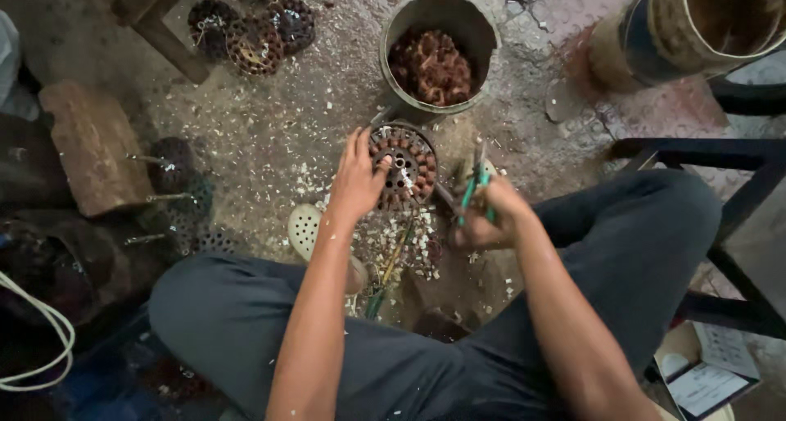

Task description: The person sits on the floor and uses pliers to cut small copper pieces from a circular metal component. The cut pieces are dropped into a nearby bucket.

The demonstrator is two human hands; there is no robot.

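A round motor stator (pixel 403 166) with copper windings around its ring lies on the floor between my knees. My left hand (pixel 358 178) rests on the stator's left rim, fingers gripping it. In my right hand (pixel 489 216), just right of the stator, is a green-handled cutter (pixel 473 190) with its tip pointing up. Pale scraps litter the ground beneath.
A metal bucket (pixel 438 49) of copper wire bits stands behind the stator. More stators (pixel 254 30) lie at the back left and at the left (pixel 176 175). A large can (pixel 696 24) is top right, a dark stool frame (pixel 737 225) at right, a wooden block (pixel 94 143) at left.
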